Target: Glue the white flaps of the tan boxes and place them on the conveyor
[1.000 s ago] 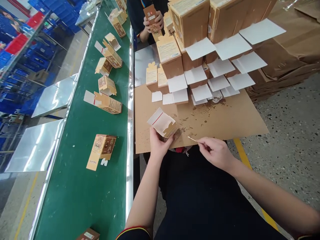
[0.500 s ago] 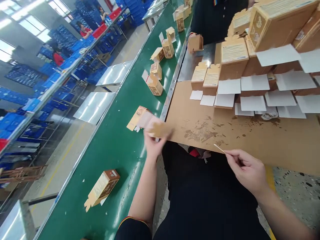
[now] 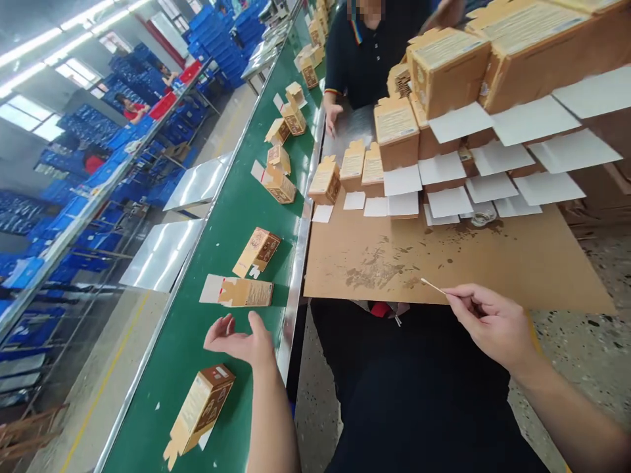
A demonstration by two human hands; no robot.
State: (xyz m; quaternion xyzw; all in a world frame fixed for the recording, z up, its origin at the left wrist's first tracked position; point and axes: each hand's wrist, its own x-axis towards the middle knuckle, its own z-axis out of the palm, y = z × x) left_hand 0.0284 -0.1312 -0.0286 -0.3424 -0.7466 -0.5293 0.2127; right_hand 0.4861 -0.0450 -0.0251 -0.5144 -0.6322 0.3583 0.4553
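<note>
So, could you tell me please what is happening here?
The person's right hand pinches a thin, pale stick over a flat brown cardboard sheet. The left hand is open and empty over a green conveyor belt, near a tan cardboard box with a white flap. Brown cardboard boxes are stacked farther back.

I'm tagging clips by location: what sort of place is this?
Most likely a factory packing floor: printed cartons sit on a green conveyor belt, with stacked cartons beside it and blue crates piled in the background.

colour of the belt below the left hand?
Dark green belt, best seen in the head view, around the left hand.
</note>
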